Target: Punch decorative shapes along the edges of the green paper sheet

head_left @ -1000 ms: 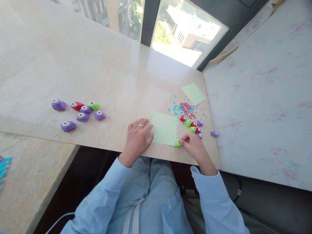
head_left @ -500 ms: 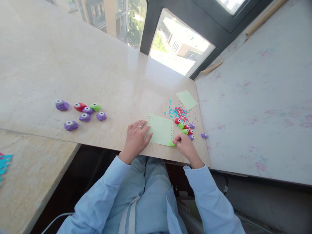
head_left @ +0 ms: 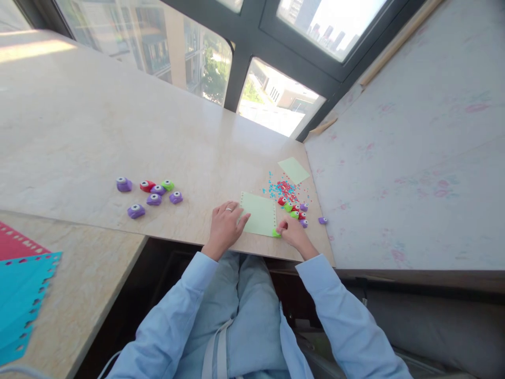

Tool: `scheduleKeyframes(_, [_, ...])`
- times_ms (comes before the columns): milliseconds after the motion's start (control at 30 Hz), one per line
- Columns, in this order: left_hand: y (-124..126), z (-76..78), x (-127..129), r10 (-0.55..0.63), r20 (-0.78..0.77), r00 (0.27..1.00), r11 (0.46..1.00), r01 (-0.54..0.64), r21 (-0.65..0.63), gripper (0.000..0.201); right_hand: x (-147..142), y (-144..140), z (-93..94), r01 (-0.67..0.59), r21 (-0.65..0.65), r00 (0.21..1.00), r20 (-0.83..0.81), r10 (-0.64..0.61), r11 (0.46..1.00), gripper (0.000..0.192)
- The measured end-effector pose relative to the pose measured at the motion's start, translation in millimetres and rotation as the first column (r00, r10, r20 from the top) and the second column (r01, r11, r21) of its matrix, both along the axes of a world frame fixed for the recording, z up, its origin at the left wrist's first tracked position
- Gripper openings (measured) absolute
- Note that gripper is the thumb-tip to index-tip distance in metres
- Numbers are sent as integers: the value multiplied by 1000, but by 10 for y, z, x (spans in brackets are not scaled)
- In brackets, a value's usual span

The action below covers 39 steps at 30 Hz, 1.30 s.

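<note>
- Pale green square paper sheet (head_left: 259, 220) lies flat near the front edge of the beige stone tabletop (head_left: 118, 131), between the two hands; one row of small punched holes runs down its right edge, and more holes may run along its top edge, too faint to count.
- Left hand (head_left: 226, 226) rests palm down on the sheet's left edge, fingers spread loosely and pressing the paper flat; one ring shows on a finger.
- Right hand (head_left: 290, 231) has its fingertips pinched on one small green craft punch (head_left: 276, 232), which sits at the sheet's lower right corner, over the paper's edge.
- Just beyond the right hand is a tight cluster of small craft punches (head_left: 294, 208), red, green and purple; about six, too crowded to count surely. One more purple punch (head_left: 322, 220) lies apart to their right.
- Blue and red paper confetti (head_left: 282, 188) is scattered just behind that cluster.
- One second pale green sheet (head_left: 293, 170) lies further back, near the wall.
- Six punches form a loose left group (head_left: 152, 192): four purple, one red, one green, well apart from the hands.
- One teal sheet with punched edges (head_left: 23, 295) overlaps one red sheet (head_left: 16, 243) on the lower table at far left.
</note>
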<state>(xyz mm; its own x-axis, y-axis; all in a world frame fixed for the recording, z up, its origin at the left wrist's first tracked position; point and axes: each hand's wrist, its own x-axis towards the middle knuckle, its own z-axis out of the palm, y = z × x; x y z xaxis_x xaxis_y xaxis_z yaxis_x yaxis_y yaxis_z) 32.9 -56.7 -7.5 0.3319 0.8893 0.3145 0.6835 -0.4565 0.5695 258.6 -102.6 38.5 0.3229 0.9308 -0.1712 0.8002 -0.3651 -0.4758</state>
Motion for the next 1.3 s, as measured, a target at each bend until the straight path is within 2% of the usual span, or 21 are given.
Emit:
scheduleKeyframes(467, [-32, -2, -23, -60, -117, 991, 998, 63, 21, 28, 61, -85, -21, 43, 101, 999, -27, -40, 994, 12])
scheduleKeyframes(667, [-25, -22, -15, -53, -136, 989, 999, 54, 6, 28, 61, -211, -110, 133, 281, 987, -122, -102, 950, 16])
scheduleKeyframes(800, [-24, -34, -9, -43, -148, 988, 999, 45, 13, 28, 104, -264, -221, 42, 317, 991, -135, 1, 948, 30])
scheduleKeyframes(900, [-21, -37, -10, -38, -154, 987, 999, 41, 18, 28, 214, -271, -282, -24, 312, 995, -84, 52, 950, 31])
scheduleKeyframes(1100, [-13, -29, -19, -38, -153, 987, 999, 40, 10, 28, 448, -284, -308, 1, 331, 998, -53, 18, 944, 31])
scheduleKeyframes(1167, [-13, -25, -21, -30, -160, 987, 999, 32, 10, 28, 471, -316, -286, 56, 371, 992, -125, -9, 927, 34])
scheduleKeyframes(1233, [-12, -23, -22, -24, -156, 987, 1000, 26, 12, 28, 461, -364, -256, 162, 403, 957, -286, -44, 901, 41])
scheduleKeyframes(1300, [-4, -30, -26, -23, -138, 990, 1000, 26, 17, 29, 423, -424, -232, 313, 393, 857, -508, -79, 865, 48])
